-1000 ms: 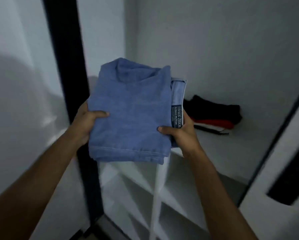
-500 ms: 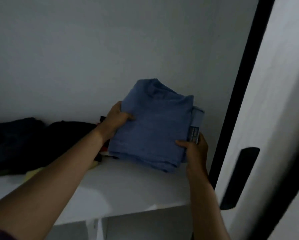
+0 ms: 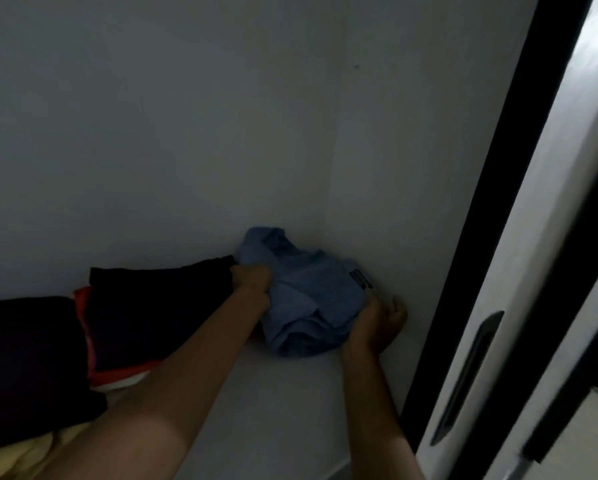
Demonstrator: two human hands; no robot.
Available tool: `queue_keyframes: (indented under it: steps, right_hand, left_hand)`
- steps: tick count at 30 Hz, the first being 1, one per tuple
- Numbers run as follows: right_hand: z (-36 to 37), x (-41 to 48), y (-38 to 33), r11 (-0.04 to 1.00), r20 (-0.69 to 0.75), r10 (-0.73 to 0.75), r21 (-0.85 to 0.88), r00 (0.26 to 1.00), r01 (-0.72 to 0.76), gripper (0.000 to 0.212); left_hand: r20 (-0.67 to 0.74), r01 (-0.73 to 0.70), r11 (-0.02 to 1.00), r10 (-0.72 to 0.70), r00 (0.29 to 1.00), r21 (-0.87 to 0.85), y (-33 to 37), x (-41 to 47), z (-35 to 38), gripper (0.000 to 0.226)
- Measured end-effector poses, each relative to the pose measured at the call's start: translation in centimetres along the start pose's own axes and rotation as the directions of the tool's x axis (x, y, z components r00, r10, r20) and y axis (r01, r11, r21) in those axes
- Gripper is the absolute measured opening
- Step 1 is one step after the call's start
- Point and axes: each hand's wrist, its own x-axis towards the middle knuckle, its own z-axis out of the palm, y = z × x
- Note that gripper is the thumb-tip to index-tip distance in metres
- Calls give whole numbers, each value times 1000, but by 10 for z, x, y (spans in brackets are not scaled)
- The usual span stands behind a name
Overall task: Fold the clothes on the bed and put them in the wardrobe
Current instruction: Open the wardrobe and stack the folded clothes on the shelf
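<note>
The blue jeans point(image 3: 308, 299), carried before, are now laid on the shelf point(image 3: 290, 393) between the fingers, grasped by the left hand point(image 3: 252, 282), the right hand point(image 3: 377, 323) unclear; only release remains.

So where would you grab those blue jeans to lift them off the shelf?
By their two side edges, reaching in from the front. The blue jeans lie in the back right corner of the shelf, dark clothes at their left, so only the front is free; a hand on each side, fingers underneath, should keep the folds together.
</note>
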Motion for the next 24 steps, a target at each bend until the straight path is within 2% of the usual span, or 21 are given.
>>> queue_keyframes:
  steps: [1, 3, 5, 7, 8, 9, 11, 12, 14, 15, 16, 18, 21, 23, 24]
  right_hand:
    - [-4, 1, 9, 999, -19, 4, -38, 1000, -5, 46]
    - [-6, -2, 29, 996, -13, 3, -88, 1000, -4, 53]
    - [-7, -7, 43, 988, 51, -76, -129, 996, 81, 66]
    - [-4, -5, 48, 973, 91, -175, -136, 980, 186, 67]
    - [-2, 1, 50, 963, 92, -213, -150, 973, 225, 65]
    - [0, 6, 50, 958, 95, -221, -164, 971, 234, 62]
    - [4, 16, 53, 960, 121, -207, -168, 971, 225, 57]
    - [5, 22, 54, 959, 127, -210, -167, 969, 230, 54]
    - [4, 26, 57, 947, 147, -243, -179, 959, 267, 51]
    - [4, 23, 57, 940, 166, -249, -195, 954, 279, 53]
    - [2, 21, 59, 935, 178, -250, -210, 952, 285, 57]
    - [-4, 10, 60, 928, 175, -254, -233, 951, 291, 65]
    - [-14, -16, 54, 908, 210, -294, -242, 932, 341, 66]
    - [-23, -33, 49, 935, 231, -248, -197, 941, 295, 61]
    - [-30, -43, 45, 950, 252, -209, -177, 945, 258, 57]
  left_hand:
    - [-45, 4, 998, -6, 999, -55, -5, 1, 5, 38]
    - [-98, 2, 987, -18, 995, -160, -10, -4, 12, 49]
    - [-76, -75, 990, 66, 995, -123, -22, -14, 14, 46]
    - [-30, -66, 986, 62, 998, -151, -30, -32, 8, 45]
    - [-7, -35, 988, 35, 999, -152, -35, -37, 8, 35]
    - [6, -83, 989, 85, 996, -122, -41, -43, 5, 26]
    - [12, -95, 996, 95, 995, 1, -47, -43, 0, 41]
    - [77, -55, 998, 56, 995, -10, -47, -40, -2, 37]
    - [243, -19, 999, 26, 970, -29, -34, -43, -9, 6]
    - [299, -13, 1000, 12, 954, 2, -30, -44, -12, 14]
    - [344, -27, 992, -17, 939, 123, -24, -49, -17, 12]
    - [339, -119, 943, 7, 941, 311, -15, -54, -23, 25]
    - [374, -261, 892, 114, 920, 370, -12, -61, -35, 38]
    - [363, -401, 828, 261, 895, 392, -19, -61, -48, 40]
    - [355, -506, 737, 373, 857, 449, -26, -62, -56, 41]
